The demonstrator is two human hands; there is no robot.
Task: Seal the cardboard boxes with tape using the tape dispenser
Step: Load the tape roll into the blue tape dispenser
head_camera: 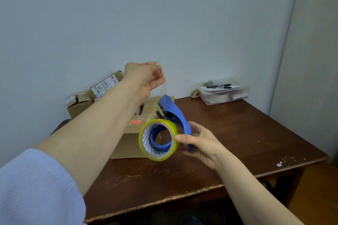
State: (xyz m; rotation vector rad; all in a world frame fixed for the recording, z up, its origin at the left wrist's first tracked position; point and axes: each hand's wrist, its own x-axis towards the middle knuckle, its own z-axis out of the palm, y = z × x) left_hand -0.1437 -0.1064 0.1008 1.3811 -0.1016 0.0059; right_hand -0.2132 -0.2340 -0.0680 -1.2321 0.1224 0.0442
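Note:
A blue tape dispenser [180, 118] with a yellowish roll of clear tape [158, 139] is held up above the table. My right hand [200, 142] grips its blue handle, thumb against the roll's edge. My left hand [145, 77] is raised above the dispenser and pinches the free end of the clear tape strip [164, 93], which stretches down to the dispenser's front. Behind and below the roll sits a cardboard box [128, 139] with a red label, partly hidden by my left forearm.
The dark wooden table [228, 133] has a chipped front edge. More cardboard boxes [82, 104] with shipping labels lean against the wall at the back left. A clear plastic container [224, 90] holding pens and small items stands at the back right.

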